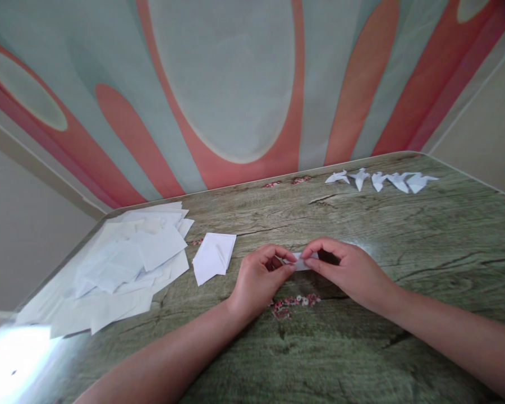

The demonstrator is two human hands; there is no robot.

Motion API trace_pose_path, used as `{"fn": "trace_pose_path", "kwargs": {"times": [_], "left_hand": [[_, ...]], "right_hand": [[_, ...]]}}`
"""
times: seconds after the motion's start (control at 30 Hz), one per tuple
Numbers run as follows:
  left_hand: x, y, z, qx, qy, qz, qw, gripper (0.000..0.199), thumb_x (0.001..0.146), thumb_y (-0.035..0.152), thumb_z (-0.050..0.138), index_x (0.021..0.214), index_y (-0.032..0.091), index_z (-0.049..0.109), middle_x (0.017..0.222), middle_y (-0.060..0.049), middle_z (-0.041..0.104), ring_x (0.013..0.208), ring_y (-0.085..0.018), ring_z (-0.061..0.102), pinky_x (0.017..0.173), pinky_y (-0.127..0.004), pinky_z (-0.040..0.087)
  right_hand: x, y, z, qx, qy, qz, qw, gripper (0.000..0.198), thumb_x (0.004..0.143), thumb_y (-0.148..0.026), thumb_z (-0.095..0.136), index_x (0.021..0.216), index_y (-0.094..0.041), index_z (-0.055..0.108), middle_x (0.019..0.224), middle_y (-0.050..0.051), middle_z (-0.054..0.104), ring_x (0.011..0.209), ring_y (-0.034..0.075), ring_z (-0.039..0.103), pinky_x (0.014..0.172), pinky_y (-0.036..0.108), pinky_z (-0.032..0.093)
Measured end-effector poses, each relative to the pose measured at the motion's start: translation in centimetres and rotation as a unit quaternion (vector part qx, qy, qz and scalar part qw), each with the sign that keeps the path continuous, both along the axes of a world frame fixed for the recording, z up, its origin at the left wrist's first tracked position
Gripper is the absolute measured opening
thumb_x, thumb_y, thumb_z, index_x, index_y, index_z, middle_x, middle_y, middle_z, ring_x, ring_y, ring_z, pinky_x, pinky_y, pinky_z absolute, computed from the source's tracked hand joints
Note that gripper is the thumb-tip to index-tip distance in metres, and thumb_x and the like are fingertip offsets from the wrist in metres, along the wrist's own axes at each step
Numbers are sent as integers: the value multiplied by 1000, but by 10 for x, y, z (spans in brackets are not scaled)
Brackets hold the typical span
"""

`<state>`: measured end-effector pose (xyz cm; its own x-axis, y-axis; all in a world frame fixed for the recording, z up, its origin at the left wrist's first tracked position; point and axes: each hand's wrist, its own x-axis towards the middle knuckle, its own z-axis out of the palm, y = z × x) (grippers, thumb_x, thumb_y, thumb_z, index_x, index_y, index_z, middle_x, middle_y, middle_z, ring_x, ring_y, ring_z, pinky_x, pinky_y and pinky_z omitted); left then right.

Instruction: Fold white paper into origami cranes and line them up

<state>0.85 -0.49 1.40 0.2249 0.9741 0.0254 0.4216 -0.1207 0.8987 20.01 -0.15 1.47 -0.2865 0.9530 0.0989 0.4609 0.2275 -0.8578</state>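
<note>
Between my two hands is a small folded piece of white paper [303, 262], held a little above the wood-grain table [362, 359]. My left hand [263, 276] pinches its left end between thumb and fingers. At the other end, my right hand [345, 268] grips the paper the same way. Fingertips cover both ends, so only the middle strip of the paper shows. To the left of my left hand lies a small stack of white paper squares [214, 257].
A large loose pile of white paper sheets [122, 258] spreads over the table's left side. Several folded white paper birds [379, 180] stand in a row at the back right. Behind the table rises a wall with a red and pale green pattern [219, 78].
</note>
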Motion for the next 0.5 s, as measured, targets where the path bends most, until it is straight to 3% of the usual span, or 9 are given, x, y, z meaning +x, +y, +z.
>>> {"fn": "trace_pose_path", "kwargs": {"times": [0.27, 0.5], "left_hand": [[2, -1, 0, 5, -6, 0, 1000, 15, 79, 28, 66, 89, 17, 67, 76, -2, 65, 61, -10, 54, 56, -20, 42], [0, -1, 0, 58, 46, 11, 997, 13, 78, 25, 66, 91, 20, 69, 81, -2, 68, 69, -13, 60, 66, -23, 48]], "right_hand": [[-3, -2, 2, -16, -2, 1, 1000, 9, 80, -24, 61, 87, -25, 65, 84, -3, 67, 78, 15, 60, 71, 26, 42], [-2, -2, 1, -28, 8, 0, 1000, 10, 82, -24, 60, 91, -25, 64, 86, -3, 66, 78, 15, 59, 72, 27, 42]]}}
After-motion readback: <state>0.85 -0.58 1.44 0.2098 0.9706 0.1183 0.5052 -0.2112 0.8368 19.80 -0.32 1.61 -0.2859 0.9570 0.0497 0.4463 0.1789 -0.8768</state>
